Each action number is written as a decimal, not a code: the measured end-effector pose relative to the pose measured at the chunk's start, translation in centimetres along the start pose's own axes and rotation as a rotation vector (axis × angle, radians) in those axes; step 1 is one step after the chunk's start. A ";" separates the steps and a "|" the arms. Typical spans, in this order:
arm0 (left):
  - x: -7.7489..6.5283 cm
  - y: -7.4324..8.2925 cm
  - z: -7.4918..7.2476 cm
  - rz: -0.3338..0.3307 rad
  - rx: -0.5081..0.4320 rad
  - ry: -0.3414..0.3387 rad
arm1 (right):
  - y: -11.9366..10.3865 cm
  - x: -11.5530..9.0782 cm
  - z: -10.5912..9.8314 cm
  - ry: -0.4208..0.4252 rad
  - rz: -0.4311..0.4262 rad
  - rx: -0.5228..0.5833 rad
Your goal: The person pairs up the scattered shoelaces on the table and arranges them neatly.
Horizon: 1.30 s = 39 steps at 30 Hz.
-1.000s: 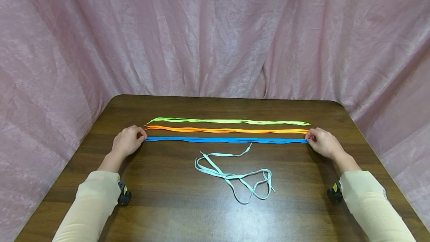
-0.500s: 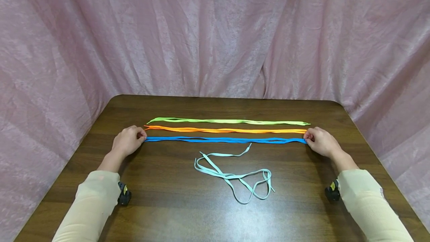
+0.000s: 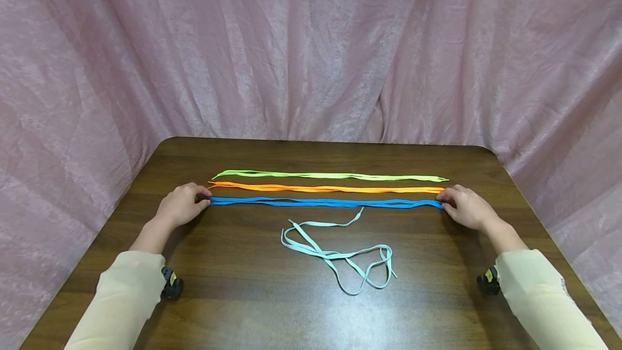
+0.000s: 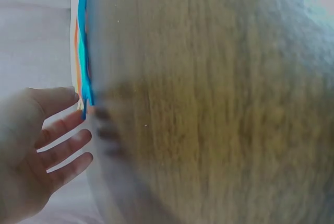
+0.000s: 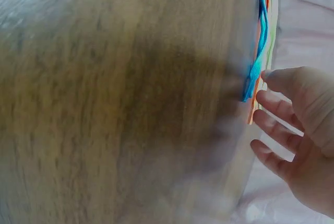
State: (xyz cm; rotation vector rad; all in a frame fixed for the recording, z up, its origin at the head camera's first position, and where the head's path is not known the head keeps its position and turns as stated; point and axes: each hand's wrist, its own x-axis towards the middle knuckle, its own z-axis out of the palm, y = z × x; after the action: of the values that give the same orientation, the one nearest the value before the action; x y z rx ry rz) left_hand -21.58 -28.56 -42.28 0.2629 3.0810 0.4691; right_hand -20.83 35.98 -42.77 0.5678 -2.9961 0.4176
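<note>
A blue shoelace [image 3: 320, 202] lies doubled and stretched straight across the table. At its left end is my left hand [image 3: 181, 205], thumb and fingers parted around the tips; the left wrist view shows the lace's loose ends [image 4: 84, 96] between thumb and forefinger. My right hand [image 3: 468, 207] is at the opposite end, its fingers spread apart beside the blue lace end [image 5: 250, 85] in the right wrist view. Just beyond the blue lace an orange shoelace [image 3: 320, 188] runs roughly parallel, and past that a lime green shoelace [image 3: 311, 175].
A pale mint shoelace [image 3: 330, 254] lies in loose, tangled loops on the near side of the blue one. The brown wooden table [image 3: 243, 296] has rounded far corners. Behind it hangs a pink curtain [image 3: 311, 53].
Both hands have loosened their pinch on the blue shoelace and drawn slightly outward. Earlier, its right end shifted a little to the left and the lace slackened slightly.
</note>
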 end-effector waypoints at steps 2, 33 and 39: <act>-0.2 0.2 -0.2 0.007 0.007 0.000 | -0.4 0.0 0.0 0.024 -0.025 -0.004; -0.7 9.8 1.1 0.378 0.110 0.119 | -12.3 4.1 2.4 -0.020 -0.529 -0.055; -0.6 11.3 1.8 0.420 0.108 0.108 | -13.7 4.6 3.0 -0.040 -0.556 -0.062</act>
State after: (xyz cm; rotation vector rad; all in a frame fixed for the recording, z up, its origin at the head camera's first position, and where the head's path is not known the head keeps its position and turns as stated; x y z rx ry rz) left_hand -19.11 -17.53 -40.63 0.9259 3.1552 0.3305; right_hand -20.13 21.20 -41.71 1.3544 -2.7002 0.2685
